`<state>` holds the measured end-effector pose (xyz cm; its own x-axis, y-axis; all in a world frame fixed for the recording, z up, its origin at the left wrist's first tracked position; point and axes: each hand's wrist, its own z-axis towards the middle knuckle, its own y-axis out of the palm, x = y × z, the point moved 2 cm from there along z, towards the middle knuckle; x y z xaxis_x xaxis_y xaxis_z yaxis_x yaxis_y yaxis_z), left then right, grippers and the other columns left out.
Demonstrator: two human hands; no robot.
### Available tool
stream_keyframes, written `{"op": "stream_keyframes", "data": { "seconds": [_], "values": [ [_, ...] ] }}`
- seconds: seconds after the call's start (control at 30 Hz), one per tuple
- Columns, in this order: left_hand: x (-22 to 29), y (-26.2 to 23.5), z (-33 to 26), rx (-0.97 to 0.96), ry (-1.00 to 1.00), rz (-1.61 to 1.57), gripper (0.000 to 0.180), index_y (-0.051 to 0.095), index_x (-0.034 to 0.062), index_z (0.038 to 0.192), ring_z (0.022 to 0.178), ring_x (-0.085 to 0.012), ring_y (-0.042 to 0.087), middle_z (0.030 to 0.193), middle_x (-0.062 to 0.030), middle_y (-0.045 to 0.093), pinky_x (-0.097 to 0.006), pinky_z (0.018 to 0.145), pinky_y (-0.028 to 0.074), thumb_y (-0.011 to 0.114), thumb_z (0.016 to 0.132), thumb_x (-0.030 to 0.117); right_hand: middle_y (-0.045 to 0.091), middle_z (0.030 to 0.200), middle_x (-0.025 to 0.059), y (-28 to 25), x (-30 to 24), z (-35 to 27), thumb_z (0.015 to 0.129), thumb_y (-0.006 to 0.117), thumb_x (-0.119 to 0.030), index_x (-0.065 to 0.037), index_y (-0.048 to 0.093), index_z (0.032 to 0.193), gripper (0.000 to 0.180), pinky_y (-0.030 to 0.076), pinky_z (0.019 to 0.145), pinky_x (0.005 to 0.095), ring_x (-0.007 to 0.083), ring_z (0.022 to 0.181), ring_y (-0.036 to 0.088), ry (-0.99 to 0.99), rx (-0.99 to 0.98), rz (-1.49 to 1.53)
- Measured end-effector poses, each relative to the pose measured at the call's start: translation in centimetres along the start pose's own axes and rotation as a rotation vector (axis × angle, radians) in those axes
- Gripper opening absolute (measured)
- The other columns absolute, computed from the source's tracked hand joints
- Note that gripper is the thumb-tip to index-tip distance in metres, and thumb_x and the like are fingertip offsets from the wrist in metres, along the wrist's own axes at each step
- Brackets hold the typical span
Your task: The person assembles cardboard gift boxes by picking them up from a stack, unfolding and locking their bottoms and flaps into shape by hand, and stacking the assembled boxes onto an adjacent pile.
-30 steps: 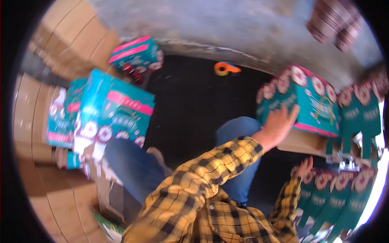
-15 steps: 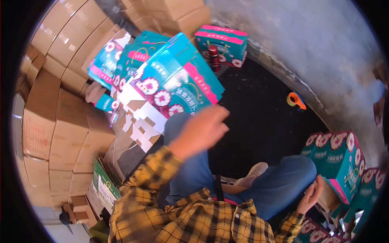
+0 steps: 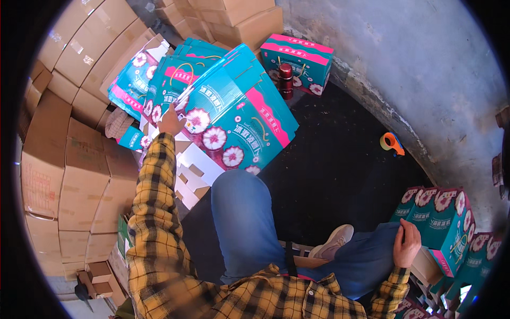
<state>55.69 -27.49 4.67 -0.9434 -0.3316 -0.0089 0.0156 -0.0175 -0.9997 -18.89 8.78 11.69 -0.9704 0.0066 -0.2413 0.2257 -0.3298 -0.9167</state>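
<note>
My left hand (image 3: 172, 122) reaches to the left edge of a pile of flattened teal and pink gift boxes (image 3: 234, 114). Its index finger and thumb are apart and touch the printed board near the white flaps (image 3: 199, 162); no firm hold shows. Resting on my right knee is my right hand (image 3: 407, 245), fingers loosely bent with nothing in them. Beside it on the right stand teal boxes with flower prints (image 3: 443, 220), set up in a row. More flat gift boxes (image 3: 180, 74) with yellow cord handles lie behind the pile.
Brown cartons (image 3: 85, 154) are stacked high along the left. A finished-looking gift box (image 3: 297, 61) and a dark red flask (image 3: 286, 82) stand at the back. An orange tape dispenser (image 3: 391, 143) lies on the black floor by the grey wall (image 3: 414, 64).
My left hand has swung left and away from above my left knee to the edge of the flat boxes. My right hand has shifted slightly onto my right knee.
</note>
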Motion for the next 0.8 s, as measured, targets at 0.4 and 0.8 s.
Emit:
{"op": "stream_keyframes", "data": {
  "seconds": [0.4, 0.8],
  "values": [
    [5.4, -7.6, -8.2, -0.232, 0.376, -0.388, 0.048, 0.069, 0.0010, 0.121, 0.093, -0.0291, 0.070, 0.102, -0.0194, 0.074, -0.039, 0.085, 0.053, 0.077, 0.090, 0.037, 0.069, 0.101, 0.0146, -0.2, 0.1, 0.3, 0.091, 0.063, -0.008, -0.001, 0.067, 0.107, 0.018, 0.050, 0.085, 0.0447, 0.0350, 0.093, 0.065, -0.002, -0.030, -0.037],
    [17.6, -20.2, -19.1, -0.033, 0.735, -0.887, 0.028, 0.070, 0.0009, 0.112, 0.086, -0.0054, 0.056, 0.092, 0.0046, 0.068, -0.026, 0.077, 0.048, 0.070, 0.099, 0.026, 0.067, 0.097, 0.0126, -1.8, 2.1, -2.4, 0.090, 0.065, -0.010, -0.004, 0.067, 0.105, 0.017, 0.050, 0.083, 0.0450, 0.0342, 0.093, 0.064, -0.005, 0.058, -0.077]
  ]
}}
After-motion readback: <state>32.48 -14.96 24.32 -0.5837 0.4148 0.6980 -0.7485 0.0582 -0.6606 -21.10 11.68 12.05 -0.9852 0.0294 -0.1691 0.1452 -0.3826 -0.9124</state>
